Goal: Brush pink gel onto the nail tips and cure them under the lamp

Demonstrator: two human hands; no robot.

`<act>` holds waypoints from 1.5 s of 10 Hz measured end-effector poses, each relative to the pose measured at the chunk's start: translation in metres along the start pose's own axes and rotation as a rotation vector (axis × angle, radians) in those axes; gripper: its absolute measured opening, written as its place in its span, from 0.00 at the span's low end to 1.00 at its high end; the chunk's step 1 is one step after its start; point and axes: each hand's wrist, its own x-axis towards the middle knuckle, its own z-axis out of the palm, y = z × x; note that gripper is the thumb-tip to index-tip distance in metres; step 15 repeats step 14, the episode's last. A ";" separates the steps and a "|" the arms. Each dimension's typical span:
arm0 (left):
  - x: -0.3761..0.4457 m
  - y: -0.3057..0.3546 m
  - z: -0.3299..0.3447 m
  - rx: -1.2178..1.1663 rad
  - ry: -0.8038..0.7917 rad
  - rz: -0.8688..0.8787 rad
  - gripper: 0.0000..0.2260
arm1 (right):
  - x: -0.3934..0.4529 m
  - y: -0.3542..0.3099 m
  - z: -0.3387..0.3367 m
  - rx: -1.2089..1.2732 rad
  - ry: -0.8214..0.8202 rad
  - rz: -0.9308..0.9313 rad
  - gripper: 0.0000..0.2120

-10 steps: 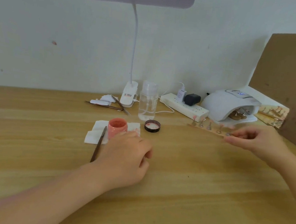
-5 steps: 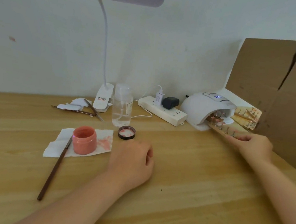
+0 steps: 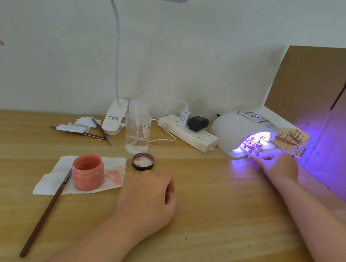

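The white curing lamp (image 3: 232,126) at the back right glows violet inside. A strip of pink nail tips on stands (image 3: 252,141) sits in its mouth. My right hand (image 3: 277,167) lies at the lamp's opening, fingers stretched toward the strip's near end. My left hand (image 3: 148,196) rests loosely curled on the table and holds nothing. The open pink gel jar (image 3: 87,172) stands on a stained white tissue (image 3: 56,180). The long brown brush (image 3: 46,213) lies beside it, tip against the jar. The jar's lid (image 3: 143,161) lies upturned nearby.
A clear pump bottle (image 3: 137,127), a desk lamp's clamp base (image 3: 114,114) and a white power strip (image 3: 186,133) line the back. Small tools and pads (image 3: 78,129) lie at the back left. Another wooden holder with tips (image 3: 293,138) and a cardboard wall (image 3: 311,81) flank the lamp.
My right hand carried the strip of nail tips rightward into the curing lamp, and the lamp lit up violet. My left hand stayed resting on the table.
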 end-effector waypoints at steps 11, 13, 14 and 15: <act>0.006 -0.005 -0.001 -0.187 0.025 -0.276 0.04 | 0.130 -0.069 -0.008 -0.426 -0.240 -0.118 0.19; 0.006 -0.005 0.000 -0.166 0.035 -0.267 0.04 | 0.118 -0.065 -0.011 -0.366 -0.240 -0.133 0.23; 0.009 -0.002 -0.002 -0.148 0.031 -0.268 0.04 | 0.103 -0.063 -0.015 -0.248 -0.142 -0.147 0.22; 0.009 -0.002 -0.002 -0.148 0.031 -0.268 0.04 | 0.103 -0.063 -0.015 -0.248 -0.142 -0.147 0.22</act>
